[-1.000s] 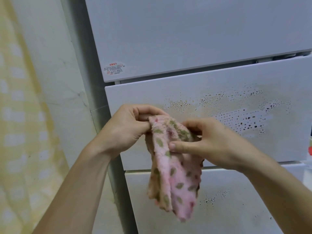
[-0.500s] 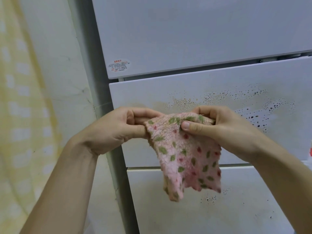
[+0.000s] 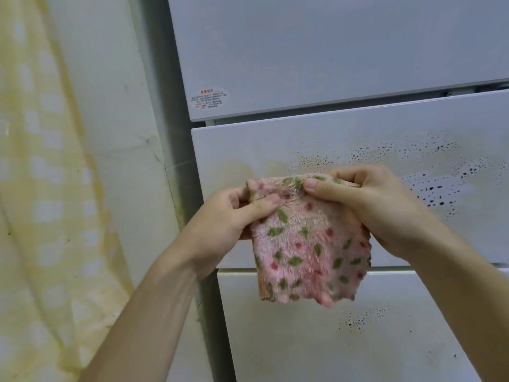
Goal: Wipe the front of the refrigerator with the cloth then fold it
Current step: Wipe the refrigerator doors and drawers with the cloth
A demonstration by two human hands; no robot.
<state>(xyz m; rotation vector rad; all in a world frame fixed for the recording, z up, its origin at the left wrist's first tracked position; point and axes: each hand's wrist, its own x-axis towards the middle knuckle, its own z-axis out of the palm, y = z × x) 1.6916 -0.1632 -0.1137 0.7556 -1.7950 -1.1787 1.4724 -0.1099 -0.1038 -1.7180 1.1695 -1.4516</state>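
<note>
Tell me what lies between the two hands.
In the head view, the top edge of the pink cloth spans from the left hand to the right hand; both pinch it.

left hand [image 3: 228, 216]: I pinch the top left corner of the fluffy pink cloth with green and red spots [image 3: 303, 252], thumb in front, fingers curled | right hand [image 3: 366, 205]: I pinch its top edge, thumb in front, fingers behind | forearms [image 3: 154, 312]: bare, both angled up and inward

The fluffy, fuzzy pink cloth [image 3: 303, 244] hangs before the smooth, glossy white refrigerator [image 3: 330, 51], speckled with dark spots.
</note>
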